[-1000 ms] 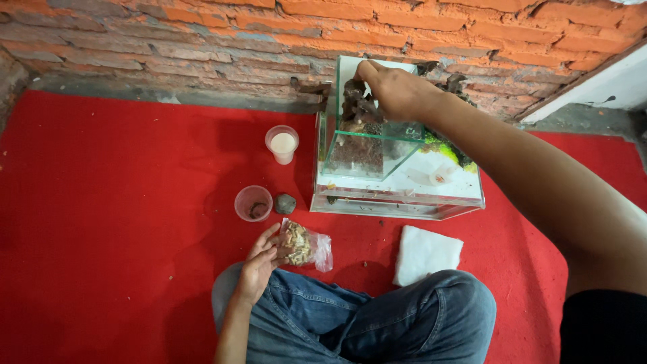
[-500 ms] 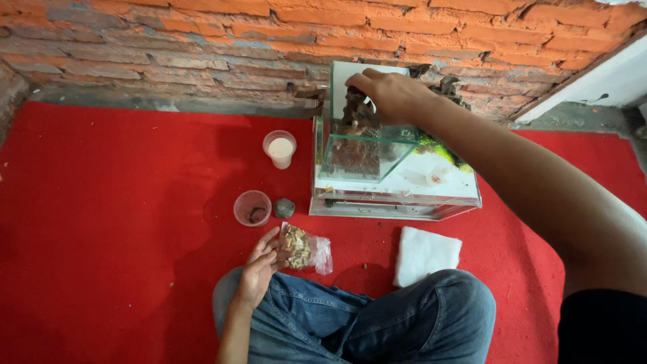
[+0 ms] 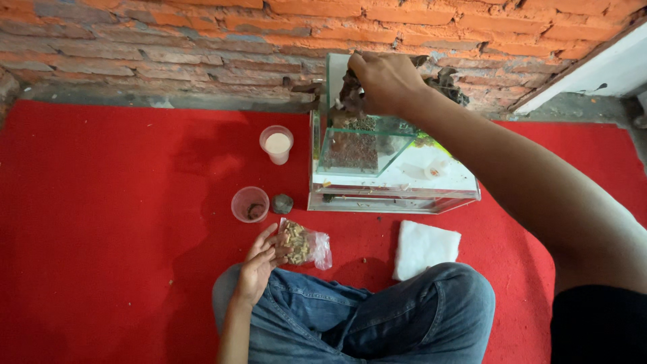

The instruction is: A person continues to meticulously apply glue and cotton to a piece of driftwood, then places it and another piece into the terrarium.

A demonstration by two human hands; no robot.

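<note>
A person sits cross-legged on a red mat (image 3: pixel 101 236) by a brick wall (image 3: pixel 168 40). Their right hand (image 3: pixel 384 81) reaches over the far side of a small glass tank (image 3: pixel 391 168), which stands near the back edge of the mat. The hand is closed around a dark, knobbly piece of wood (image 3: pixel 350 101) and holds it just above the tank's open top. Their left hand (image 3: pixel 259 269) rests on their knee at the front edge of the mat, fingers curled around a little clear bag of pellets (image 3: pixel 300 243).

Left of the tank stand a cup with white stuff (image 3: pixel 277 144), an almost empty clear cup (image 3: pixel 250 204) and a small grey stone (image 3: pixel 282 203) just beside it. A white pad (image 3: pixel 424 248) lies in front of the tank.

I think the wood could slip and bang the thin glass, because it is bumpy and hard to grip. The bag looks open and tilted, so pellets might spill onto the mat.
</note>
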